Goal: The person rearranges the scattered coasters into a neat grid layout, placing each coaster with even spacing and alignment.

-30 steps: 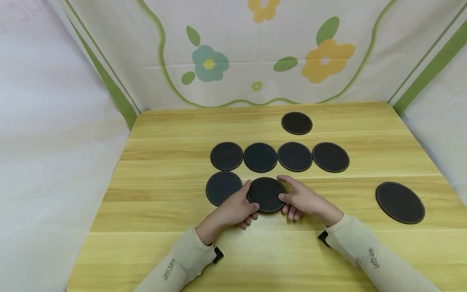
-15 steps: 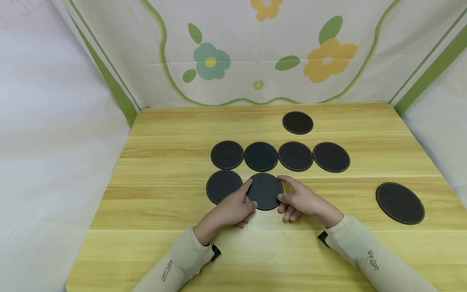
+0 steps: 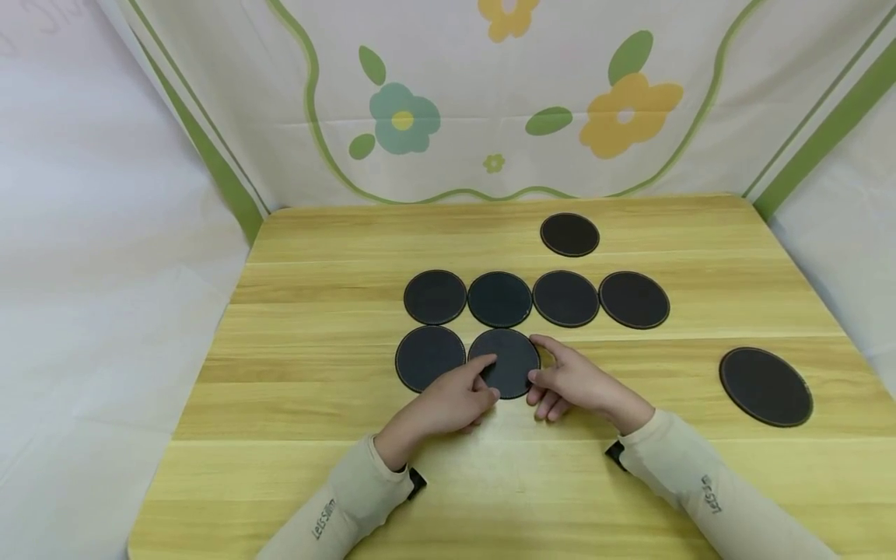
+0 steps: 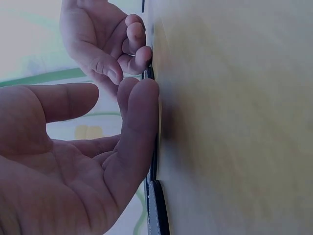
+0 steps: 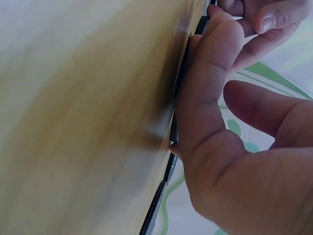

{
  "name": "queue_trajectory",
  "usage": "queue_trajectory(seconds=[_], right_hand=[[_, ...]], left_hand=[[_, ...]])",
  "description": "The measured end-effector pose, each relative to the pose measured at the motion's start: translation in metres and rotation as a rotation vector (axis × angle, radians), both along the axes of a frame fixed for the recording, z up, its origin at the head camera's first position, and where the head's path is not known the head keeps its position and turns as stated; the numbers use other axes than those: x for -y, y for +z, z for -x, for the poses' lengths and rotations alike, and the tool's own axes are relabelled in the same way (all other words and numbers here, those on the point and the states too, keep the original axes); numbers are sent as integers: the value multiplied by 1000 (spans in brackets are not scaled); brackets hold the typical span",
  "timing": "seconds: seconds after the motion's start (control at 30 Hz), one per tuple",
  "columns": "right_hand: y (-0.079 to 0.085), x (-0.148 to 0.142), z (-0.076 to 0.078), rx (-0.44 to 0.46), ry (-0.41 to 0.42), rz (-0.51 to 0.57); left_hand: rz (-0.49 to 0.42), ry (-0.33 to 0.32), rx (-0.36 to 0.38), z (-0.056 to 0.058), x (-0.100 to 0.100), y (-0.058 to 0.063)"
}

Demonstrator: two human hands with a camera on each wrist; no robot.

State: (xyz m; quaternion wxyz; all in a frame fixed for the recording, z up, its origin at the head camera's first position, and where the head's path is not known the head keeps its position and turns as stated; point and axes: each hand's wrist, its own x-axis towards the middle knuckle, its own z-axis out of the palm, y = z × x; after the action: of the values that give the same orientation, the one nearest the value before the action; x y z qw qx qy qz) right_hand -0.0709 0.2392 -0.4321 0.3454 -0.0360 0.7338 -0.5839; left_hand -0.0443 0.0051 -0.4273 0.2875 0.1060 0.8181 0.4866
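A round black coaster (image 3: pixel 516 364) with a thin stitched rim lies flat on the table between my two hands in the head view. My left hand (image 3: pixel 448 398) touches it from the left, its index finger straight over the top and its thumb apart by the near edge. My right hand (image 3: pixel 579 383) is at the right edge, index finger and thumb spread along the rim. Another coaster (image 3: pixel 428 359) lies directly left, partly behind my left hand. In the wrist views the thumbs of the left hand (image 4: pixel 73 156) and right hand (image 5: pixel 230 132) stand off from their fingers.
Behind lies a row of several matching coasters (image 3: pixel 500 299), edge to edge. One single coaster (image 3: pixel 570 235) sits farther back, and another coaster (image 3: pixel 766 387) lies at the right. A flowered cloth (image 3: pixel 448 163) hangs behind the wooden table (image 3: pixel 294 389).
The coaster between my hands has come down flat and shifted slightly away and left, against its neighbours. My left index finger has moved from its edge onto its top; my right hand shifted slightly left.
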Motion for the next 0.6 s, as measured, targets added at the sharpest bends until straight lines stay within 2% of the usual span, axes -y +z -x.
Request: queue_trajectory(seconds=[0.6], right_hand=[[-1,2,2,6,-4,-12]], left_hand=[[55,-35,-71,2,1,-2]])
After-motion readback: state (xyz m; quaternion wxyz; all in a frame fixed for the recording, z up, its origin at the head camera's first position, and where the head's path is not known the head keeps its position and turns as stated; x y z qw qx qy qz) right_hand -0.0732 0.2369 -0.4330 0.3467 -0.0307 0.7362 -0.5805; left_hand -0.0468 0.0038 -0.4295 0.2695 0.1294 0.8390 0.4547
